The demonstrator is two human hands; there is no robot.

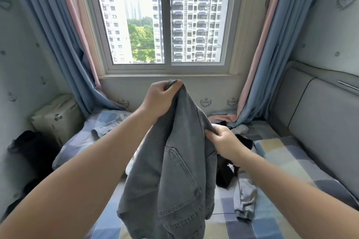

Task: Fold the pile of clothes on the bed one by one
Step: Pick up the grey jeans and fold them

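Observation:
A pair of grey jeans (174,176) hangs in the air over the bed, a back pocket facing me. My left hand (161,97) grips the top edge of the jeans, raised in front of the window sill. Lower and to the right, my right hand (223,139) pinches another edge of the same jeans. Behind the jeans lies the pile of clothes (242,134): a black garment with white lettering (227,172), a grey garment (245,198) and a pale one at the back. Part of the pile is hidden by the jeans.
The bed has a blue, grey and yellow checked sheet (287,161). A grey folded garment (108,124) lies at the far left of the bed. A padded headboard (320,126) runs along the right. Curtains (64,44) frame the window. A pale box (58,118) and dark things stand left.

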